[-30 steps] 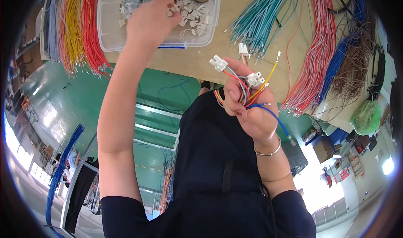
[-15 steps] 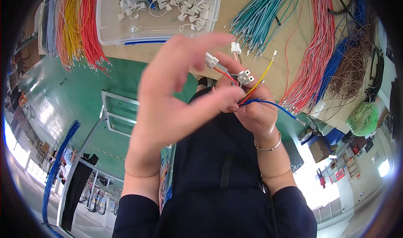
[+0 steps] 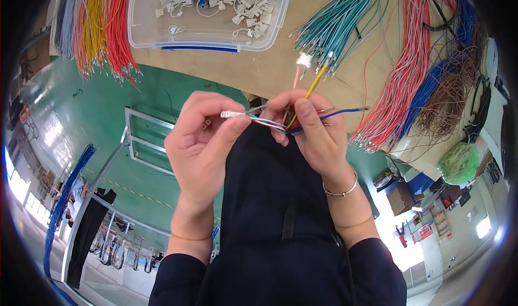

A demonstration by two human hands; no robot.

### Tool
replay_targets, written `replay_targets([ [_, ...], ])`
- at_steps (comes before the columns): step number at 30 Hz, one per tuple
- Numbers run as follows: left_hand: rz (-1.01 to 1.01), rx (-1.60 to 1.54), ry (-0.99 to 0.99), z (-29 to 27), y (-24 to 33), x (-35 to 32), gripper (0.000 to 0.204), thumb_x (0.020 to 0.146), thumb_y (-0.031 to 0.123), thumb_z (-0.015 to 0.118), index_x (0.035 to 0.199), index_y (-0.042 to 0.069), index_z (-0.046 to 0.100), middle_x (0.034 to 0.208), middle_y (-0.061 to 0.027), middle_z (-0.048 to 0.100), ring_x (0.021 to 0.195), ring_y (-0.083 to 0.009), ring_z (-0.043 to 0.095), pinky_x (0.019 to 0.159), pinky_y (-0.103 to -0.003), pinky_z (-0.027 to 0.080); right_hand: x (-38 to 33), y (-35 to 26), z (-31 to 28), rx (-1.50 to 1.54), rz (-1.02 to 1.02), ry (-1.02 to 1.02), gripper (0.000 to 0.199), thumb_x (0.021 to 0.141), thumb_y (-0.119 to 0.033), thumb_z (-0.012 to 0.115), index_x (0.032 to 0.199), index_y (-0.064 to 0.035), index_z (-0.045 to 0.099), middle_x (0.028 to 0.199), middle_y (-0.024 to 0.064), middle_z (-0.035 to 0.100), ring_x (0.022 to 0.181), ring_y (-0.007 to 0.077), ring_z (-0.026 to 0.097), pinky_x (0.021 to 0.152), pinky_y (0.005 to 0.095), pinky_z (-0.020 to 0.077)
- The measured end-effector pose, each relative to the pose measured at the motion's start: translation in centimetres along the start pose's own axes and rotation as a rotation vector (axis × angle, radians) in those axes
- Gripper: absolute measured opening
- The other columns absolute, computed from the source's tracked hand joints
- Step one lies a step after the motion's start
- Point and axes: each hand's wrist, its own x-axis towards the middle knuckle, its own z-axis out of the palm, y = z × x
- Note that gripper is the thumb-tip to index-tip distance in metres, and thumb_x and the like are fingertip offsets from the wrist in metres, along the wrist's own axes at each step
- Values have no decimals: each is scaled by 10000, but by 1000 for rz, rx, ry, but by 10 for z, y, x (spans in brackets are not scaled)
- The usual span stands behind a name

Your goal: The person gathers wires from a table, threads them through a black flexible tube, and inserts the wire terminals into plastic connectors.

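Between my left thumb and fingers I pinch a white plug connector [image 3: 232,114] that has several thin wires running out of it to the right. My left hand [image 3: 200,133] is closed on it, and another small connector [image 3: 206,124] shows in its curled fingers. My right hand [image 3: 315,128] is closed round the same bunch of wires. From that hand a yellow wire [image 3: 317,81] with a terminal points up, and a blue wire [image 3: 345,111] sticks out to the right. A pink wire rises behind it to a white connector [image 3: 304,60].
A clear plastic bin [image 3: 210,43] of small white connectors stands on the tan table [image 3: 243,69]. Teal wires [image 3: 337,23] lie right of it, then red wires [image 3: 399,85] and brown wires [image 3: 448,90]. Yellow and red bundles [image 3: 117,36] hang at the left edge, above a metal frame [image 3: 129,139].
My left hand has gone from open and blurred above the wires to pinching the white connector on their left. The right hand has turned, and the yellow and blue wires have swung upward.
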Motion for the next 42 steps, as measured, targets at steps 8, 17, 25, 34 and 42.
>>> replay_targets([
  [8, 411, 826, -174, 31, 22, 13, 301, 574, -14, 648, 858, 82, 631, 833, -40, 459, 634, -126, 385, 524, -219, 305, 0, 3, 0, -511, -192, -60, 188, 782, 21, 399, 925, -6, 517, 786, 71, 544, 703, 209, 518, 647, 254, 408],
  [17, 88, 293, -229, 19, 13, 13, 151, 590, -62, 579, 714, 23, 566, 776, -32, 439, 668, -88, 402, 558, -188, 312, -2, -7, -6, -333, 50, -158, 150, 750, 16, 517, 898, -1, 508, 820, 55, 546, 730, 131, 521, 640, 234, 410],
  [25, -209, -407, -48, 12, 5, 12, 149, 694, -59, 553, 829, -9, 514, 807, -13, 466, 706, -44, 442, 619, -164, 358, -4, -12, -12, -253, -88, 16, 107, 694, 1, 635, 790, 25, 596, 756, 52, 566, 685, 100, 531, 644, 204, 422],
  [34, -242, -615, -103, 7, 7, 16, 314, 730, 9, 442, 1023, -100, 420, 936, -145, 465, 813, -167, 474, 749, -280, 426, -5, -22, -5, -406, -56, 102, 125, 645, -29, 683, 745, 10, 618, 687, 29, 527, 615, 72, 492, 544, 176, 365],
  [42, -279, -349, 84, 7, 10, 16, 242, 816, 55, 471, 1019, -75, 451, 963, -189, 522, 702, -204, 576, 661, -269, 502, -4, -22, -4, -401, -29, 179, 104, 653, 4, 653, 750, 14, 619, 673, 16, 515, 581, 46, 437, 519, 160, 323],
])
